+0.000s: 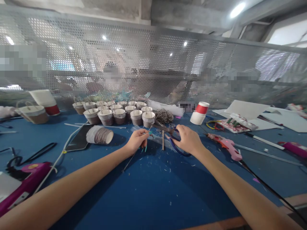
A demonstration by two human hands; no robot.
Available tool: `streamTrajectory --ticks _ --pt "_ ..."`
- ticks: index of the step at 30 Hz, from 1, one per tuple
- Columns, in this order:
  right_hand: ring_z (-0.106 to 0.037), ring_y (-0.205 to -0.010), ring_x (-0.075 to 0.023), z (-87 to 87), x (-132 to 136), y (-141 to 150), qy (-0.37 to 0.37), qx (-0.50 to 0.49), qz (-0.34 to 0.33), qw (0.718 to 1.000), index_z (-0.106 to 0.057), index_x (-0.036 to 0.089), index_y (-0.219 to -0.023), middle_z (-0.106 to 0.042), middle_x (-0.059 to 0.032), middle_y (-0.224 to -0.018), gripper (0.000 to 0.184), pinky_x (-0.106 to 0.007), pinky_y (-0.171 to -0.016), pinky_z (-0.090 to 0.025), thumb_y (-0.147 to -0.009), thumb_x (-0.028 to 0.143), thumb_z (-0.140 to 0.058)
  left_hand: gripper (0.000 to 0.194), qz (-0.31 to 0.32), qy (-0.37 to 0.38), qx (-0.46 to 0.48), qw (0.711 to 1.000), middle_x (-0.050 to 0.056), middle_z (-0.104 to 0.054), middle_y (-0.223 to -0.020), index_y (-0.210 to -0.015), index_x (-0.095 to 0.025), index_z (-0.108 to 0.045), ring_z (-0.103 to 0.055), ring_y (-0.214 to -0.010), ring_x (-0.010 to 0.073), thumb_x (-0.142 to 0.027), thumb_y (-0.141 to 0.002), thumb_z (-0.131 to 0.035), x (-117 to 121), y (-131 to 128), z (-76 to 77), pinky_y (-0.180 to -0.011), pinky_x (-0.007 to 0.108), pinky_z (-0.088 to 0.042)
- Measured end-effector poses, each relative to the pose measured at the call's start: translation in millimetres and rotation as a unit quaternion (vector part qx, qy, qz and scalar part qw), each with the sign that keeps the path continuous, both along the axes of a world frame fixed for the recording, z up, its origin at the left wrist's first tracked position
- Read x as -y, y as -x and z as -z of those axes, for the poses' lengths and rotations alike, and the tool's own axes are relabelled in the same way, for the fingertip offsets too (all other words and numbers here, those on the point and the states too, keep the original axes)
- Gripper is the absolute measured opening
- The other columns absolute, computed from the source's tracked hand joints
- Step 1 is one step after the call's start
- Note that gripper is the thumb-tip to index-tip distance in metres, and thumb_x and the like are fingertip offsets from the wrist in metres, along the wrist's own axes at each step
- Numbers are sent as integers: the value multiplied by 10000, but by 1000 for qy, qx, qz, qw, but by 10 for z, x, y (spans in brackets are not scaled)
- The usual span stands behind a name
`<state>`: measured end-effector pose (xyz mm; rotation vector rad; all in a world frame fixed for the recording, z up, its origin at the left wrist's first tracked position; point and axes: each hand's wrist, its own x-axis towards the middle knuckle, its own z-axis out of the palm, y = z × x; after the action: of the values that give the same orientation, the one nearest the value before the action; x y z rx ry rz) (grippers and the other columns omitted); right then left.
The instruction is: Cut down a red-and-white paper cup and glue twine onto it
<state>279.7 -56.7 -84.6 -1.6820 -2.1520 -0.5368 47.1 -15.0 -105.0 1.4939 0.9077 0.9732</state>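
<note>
Pinched between the fingers of my left hand (138,140) is a thin dark cord (128,163), its loose end trailing down toward the blue table. My right hand (189,139) grips the blue handles of a pair of scissors (178,148), whose dark blades point left toward the left hand. Between the two hands lies a small wooden stick (163,140). Just behind the scissors is a heap of brown cord loops (164,115). Several small cups with cord handles, such as this handled cup (148,118), stand in rows beyond my left hand.
A cord-wrapped cup (100,134) lies on its side by a dark phone-like slab (78,140). On the right are a pink glue gun (225,145), stacked paper cups (200,112) and white sheets (249,110). A perforated metal screen (144,64) closes off the back.
</note>
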Motion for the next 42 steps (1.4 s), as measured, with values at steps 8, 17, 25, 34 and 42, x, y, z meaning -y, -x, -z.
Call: streamTrajectory --ticks 8,17,25,34,42 --pt "-549 -719 -215 19 2 32 10 -1 -6 1000 -472 175 -877 -594 -82 -808 323 -277 -511 -279 -789 486 -464 225 19 -13 -9 1000 -60 -483 -342 -749 -152 -533 -341 -283 52 -373 -774 -570 -10 -1 36 -342 171 -239" --pt "-562 -670 -215 22 7 62 -20 21 9 1000 -498 173 -879 -618 -90 -785 348 -276 -473 -238 -780 506 -476 211 25 -10 -15 1000 -74 -470 -338 -780 -164 -522 -330 -270 49 -366 -768 -581 -26 -5 60 -327 168 -229" --pt "-559 -613 -191 44 -8 69 -34 25 -1 999 -510 178 -847 -609 -66 -712 351 -274 -455 -208 -792 523 -466 221 25 -17 -15 999 -77 -468 -346 -786 -163 -531 -329 -272 46 -378 -770 -582 -31 -1 68 -328 168 -227" --pt "-571 -587 -194 36 -1 86 -21 67 25 997 -535 163 -872 -626 -64 -708 396 -273 -445 -161 -804 545 -463 248 22 -15 -16 1000 -76 -461 -340 -777 -162 -532 -325 -272 49 -405 -767 -579 -35 5 71 -329 171 -226" --pt "-567 -540 -186 31 12 102 -39 74 39 996 -533 175 -830 -635 -67 -673 379 -279 -463 -126 -850 531 -401 240 22 -13 -8 1000 -75 -462 -338 -771 -162 -531 -319 -269 48 -398 -768 -576 -32 -3 64 -325 169 -225"
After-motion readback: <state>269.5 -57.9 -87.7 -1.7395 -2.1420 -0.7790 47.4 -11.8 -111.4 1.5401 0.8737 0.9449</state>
